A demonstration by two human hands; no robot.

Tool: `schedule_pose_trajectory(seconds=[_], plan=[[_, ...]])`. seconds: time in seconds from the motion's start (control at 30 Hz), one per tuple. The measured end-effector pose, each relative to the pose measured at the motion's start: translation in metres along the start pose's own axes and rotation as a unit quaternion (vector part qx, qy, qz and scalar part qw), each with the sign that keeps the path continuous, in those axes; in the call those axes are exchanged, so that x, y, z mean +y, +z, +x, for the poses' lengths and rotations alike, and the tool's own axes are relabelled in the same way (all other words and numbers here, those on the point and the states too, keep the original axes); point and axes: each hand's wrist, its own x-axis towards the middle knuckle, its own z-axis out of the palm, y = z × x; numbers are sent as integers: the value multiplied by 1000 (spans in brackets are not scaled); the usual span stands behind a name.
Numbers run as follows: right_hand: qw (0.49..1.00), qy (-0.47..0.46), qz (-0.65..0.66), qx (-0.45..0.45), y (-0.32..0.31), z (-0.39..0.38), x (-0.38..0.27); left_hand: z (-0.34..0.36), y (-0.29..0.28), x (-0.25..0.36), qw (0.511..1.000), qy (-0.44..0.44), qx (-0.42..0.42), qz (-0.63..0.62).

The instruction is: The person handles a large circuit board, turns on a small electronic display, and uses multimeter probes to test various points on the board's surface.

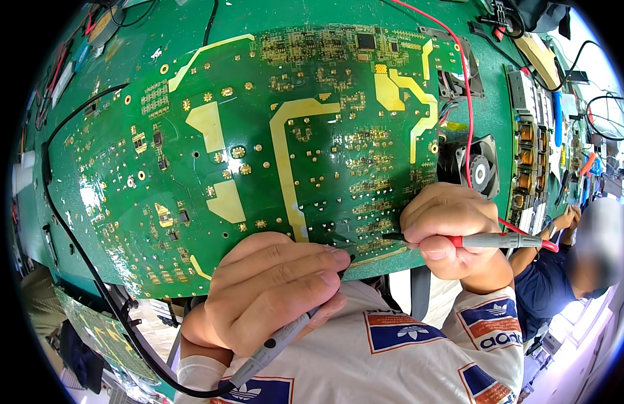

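Note:
A large green circuit board [251, 148] with gold-coloured pads lies in front of me, spanning most of the bench. My left hand [275, 286] is closed around a grey test probe [271, 347] with a black cable; its tip points at the board's near edge. My right hand [453, 229] grips a red-and-grey test probe [494, 240] with a red cable. Its dark tip is over the board's near right part, among small solder joints. Whether either tip touches the board, I cannot tell.
Cooling fans [470, 165] stand beside the board's right edge. Further right is a tall assembly with copper coils [527, 158]. The red cable [468, 101] arcs over the right side; the black cable [56, 209] loops along the left. A co-worker [561, 269] sits at right.

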Motion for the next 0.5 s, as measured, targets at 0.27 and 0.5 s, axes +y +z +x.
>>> schedule_pose_trajectory(seconds=[0.27, 0.5], plan=[[1000, -8, -4, 4, 2, 2, -1, -1, 1, 0, 1000, -1, 2, 1], [1000, -17, -14, 5, 2, 1, -1, -2, 4, 1, 1000, -13, 18, -7]])
